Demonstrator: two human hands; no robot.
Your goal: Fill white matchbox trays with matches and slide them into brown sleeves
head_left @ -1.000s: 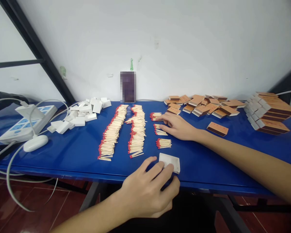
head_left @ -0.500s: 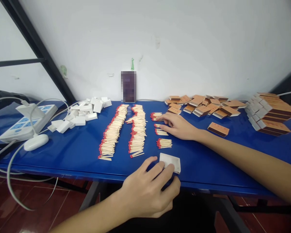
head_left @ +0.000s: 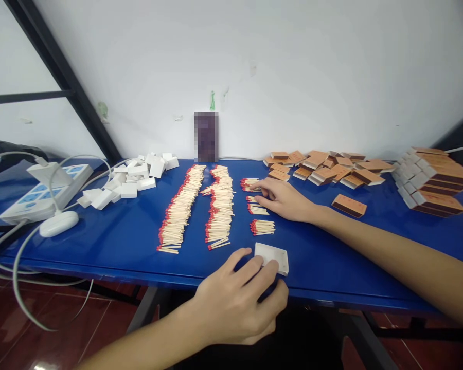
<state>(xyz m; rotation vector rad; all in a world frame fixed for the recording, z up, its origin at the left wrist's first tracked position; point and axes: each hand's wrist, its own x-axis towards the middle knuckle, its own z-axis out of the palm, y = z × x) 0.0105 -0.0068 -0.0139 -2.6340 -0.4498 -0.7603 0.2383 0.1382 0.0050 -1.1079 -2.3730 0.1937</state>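
Observation:
My left hand (head_left: 242, 298) is curled at the table's front edge, with fingertips on the near left side of a white matchbox tray (head_left: 274, 256). Its thumb is hidden. The tray's visible inside holds no matches. Farther back, my right hand (head_left: 283, 199) rests low over small groups of red-tipped matches. Its forefinger touches the back group (head_left: 248, 183), and its thumb lies apart from it at the middle group (head_left: 256, 206). In front of that hand lies another small group of matches (head_left: 263, 227).
Two long rows of matches (head_left: 179, 213) (head_left: 219, 213) lie left of the hands. White trays (head_left: 129, 190) are heaped back left, beside a power strip (head_left: 48, 195) with cables. Orange matchbox sleeves (head_left: 322, 174), one single sleeve (head_left: 349, 205) and stacked matchboxes (head_left: 440, 180) occupy the right.
The view has shifted very slightly. Both hands, the tray and the match groups keep their places.

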